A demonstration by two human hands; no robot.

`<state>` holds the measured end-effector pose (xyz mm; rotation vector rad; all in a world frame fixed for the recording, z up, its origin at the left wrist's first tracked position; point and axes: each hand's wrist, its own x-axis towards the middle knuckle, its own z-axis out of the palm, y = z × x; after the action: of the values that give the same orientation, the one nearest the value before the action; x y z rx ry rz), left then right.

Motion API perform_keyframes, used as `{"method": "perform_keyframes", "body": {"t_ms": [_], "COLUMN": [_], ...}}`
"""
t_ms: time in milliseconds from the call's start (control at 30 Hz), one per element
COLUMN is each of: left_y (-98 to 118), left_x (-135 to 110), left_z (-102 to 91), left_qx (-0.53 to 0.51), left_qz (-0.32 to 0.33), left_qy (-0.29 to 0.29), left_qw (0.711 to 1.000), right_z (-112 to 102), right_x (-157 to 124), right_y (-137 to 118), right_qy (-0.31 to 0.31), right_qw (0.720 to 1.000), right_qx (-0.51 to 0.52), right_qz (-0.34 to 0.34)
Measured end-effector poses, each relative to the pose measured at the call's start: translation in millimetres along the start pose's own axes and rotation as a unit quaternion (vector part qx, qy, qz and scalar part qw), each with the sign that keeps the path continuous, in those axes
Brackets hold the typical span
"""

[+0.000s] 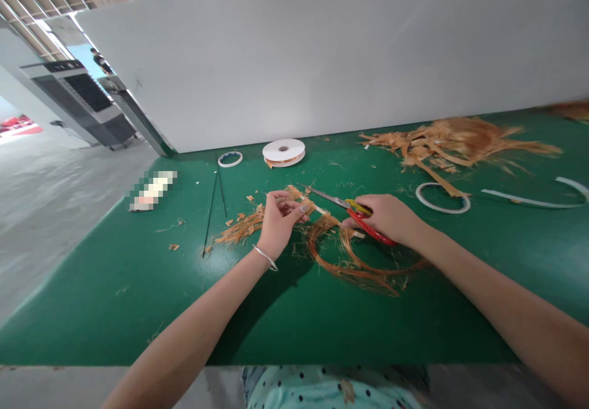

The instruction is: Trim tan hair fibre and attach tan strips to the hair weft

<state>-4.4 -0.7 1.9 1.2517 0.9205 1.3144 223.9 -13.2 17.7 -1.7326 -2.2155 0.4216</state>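
My left hand point(278, 224), wearing a thin silver bangle, pinches a tan ribbon-like strip point(294, 194) between thumb and fingers. My right hand point(393, 216) is closed round the handles of red-and-yellow scissors point(363, 220). Their blades point up and left, over the far side of the strip, just right of my left fingers. Below and between the hands lies a loop of brown fibre strands point(350, 269) with loose, frayed ends. A bundle of tan fibres point(242, 228) spreads out to the left of my left hand. Whether the blades touch the strip I cannot tell.
On the green table point(276, 323) lie a white ribbon spool point(284, 146), a small tape roll point(230, 160), a larger white ring point(444, 210), a curved white strip point(524, 201), thin dark wires point(210, 213) and a raffia heap point(455, 142). A white panel point(331, 47) stands behind.
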Motion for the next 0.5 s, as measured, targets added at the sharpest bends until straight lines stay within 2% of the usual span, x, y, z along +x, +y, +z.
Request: {"method": "perform_keyframes", "body": {"t_ms": [133,300,500], "left_y": [3,7,11], "left_x": [-1,-1,-2], "left_z": [-0.9,-1.8,-1.8], "left_qx": [0.064,0.144,0.145], "left_qz": [0.020,0.074,0.033], "left_qy": [0.005,-0.023,-0.040], "left_qw": [0.998,0.986,0.988], "right_z": [0,0,1], "right_x": [3,6,7], "right_y": [7,14,12], "right_qy": [0.070,0.049,0.048], "right_qw": [0.990,0.953,0.927], "right_qx": [0.117,0.286,0.365], "right_qz": [0.036,0.087,0.073]}}
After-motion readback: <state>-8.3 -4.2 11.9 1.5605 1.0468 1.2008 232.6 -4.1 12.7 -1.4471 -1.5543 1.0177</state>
